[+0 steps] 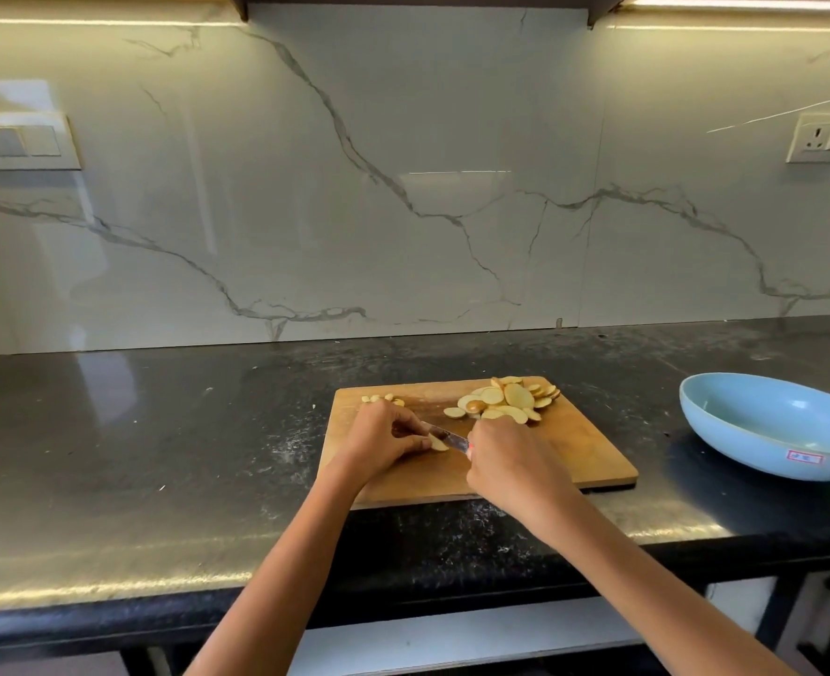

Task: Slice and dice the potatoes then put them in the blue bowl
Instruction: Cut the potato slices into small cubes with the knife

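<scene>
I am curling my left hand (383,439) over a potato slice (438,444) at the frame's centre, pinning it to the cutting board (573,446) so it cannot slide. My right hand (505,468) is gripping the knife (444,436), its blade angling toward that slice for dicing. Uncut slices (505,400) are waiting upper right on the board; diced bits (378,398) are sitting upper left. The blue bowl (773,426) is standing at the right edge, apparently unfilled.
</scene>
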A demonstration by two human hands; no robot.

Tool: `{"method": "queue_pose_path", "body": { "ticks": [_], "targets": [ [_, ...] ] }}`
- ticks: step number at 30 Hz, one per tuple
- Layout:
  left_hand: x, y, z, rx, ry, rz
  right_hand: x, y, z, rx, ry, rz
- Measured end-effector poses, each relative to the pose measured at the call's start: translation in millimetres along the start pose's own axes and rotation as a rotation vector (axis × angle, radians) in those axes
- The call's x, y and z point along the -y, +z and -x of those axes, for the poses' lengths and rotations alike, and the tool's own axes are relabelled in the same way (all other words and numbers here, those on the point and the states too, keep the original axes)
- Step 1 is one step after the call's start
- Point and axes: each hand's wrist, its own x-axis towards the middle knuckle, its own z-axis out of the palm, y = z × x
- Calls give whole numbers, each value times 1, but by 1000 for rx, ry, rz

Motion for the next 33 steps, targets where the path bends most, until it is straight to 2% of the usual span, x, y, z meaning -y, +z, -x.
{"method": "queue_pose_path", "body": {
  "ticks": [21, 26, 33],
  "targets": [
    [-3, -1, 1, -9, -55, 13, 12, 7, 7, -50, -43, 108],
    [-5, -2, 1, -11, -65, 14, 24, 23, 6, -91, -169, 228],
    [-5, -2, 3, -16, -49, 3, 10, 10, 26, -23, -199, 171]
  ]
}}
